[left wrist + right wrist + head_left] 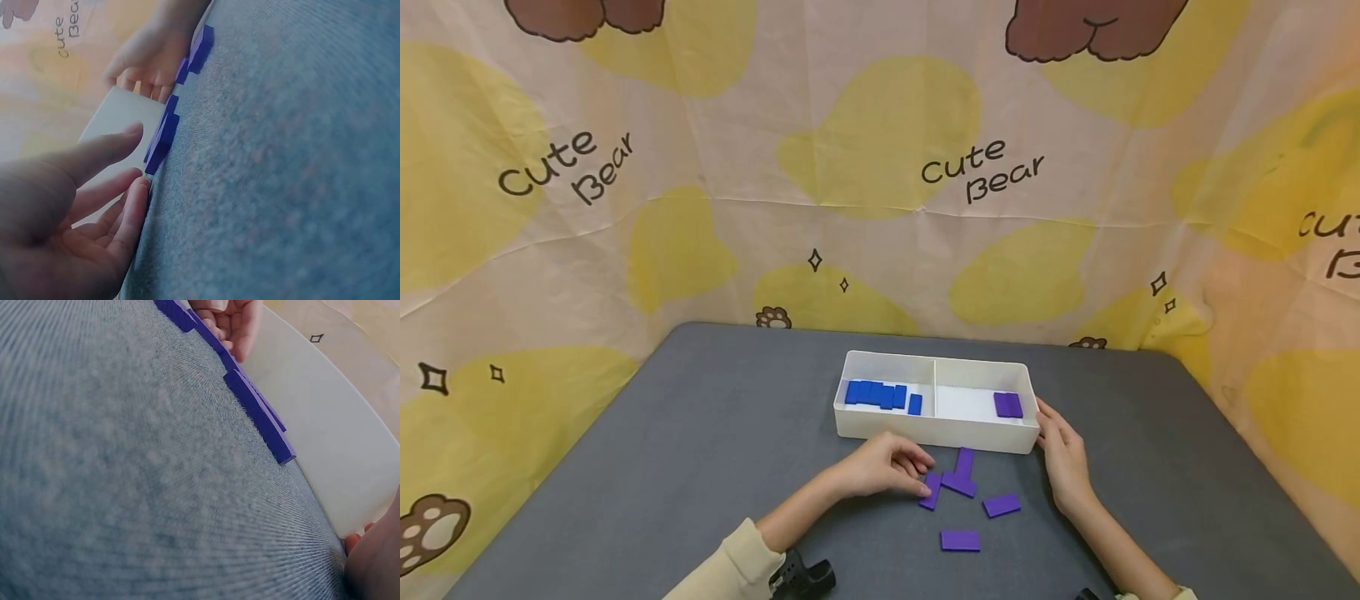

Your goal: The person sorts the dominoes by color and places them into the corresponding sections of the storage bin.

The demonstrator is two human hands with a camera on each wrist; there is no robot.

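Observation:
My left hand (887, 467) hovers low over the table, thumb and fingers apart, with the thumb tip beside a purple tile (931, 492). In the left wrist view a gap shows between the thumb and the other fingers, and nothing is held. My right hand (1063, 458) rests its fingers against the right end of a white two-compartment box (917, 429). Several blue tiles (871, 392) lie in the box's left compartment. Two purple tiles (1007, 405) lie side by side at the right of its other compartment.
More purple tiles lie on the grey table in front of the box: two touching ones (958, 484), one to the right (1002, 505) and one nearer (960, 541). A patterned cloth (880, 167) hangs behind the table (737, 400).

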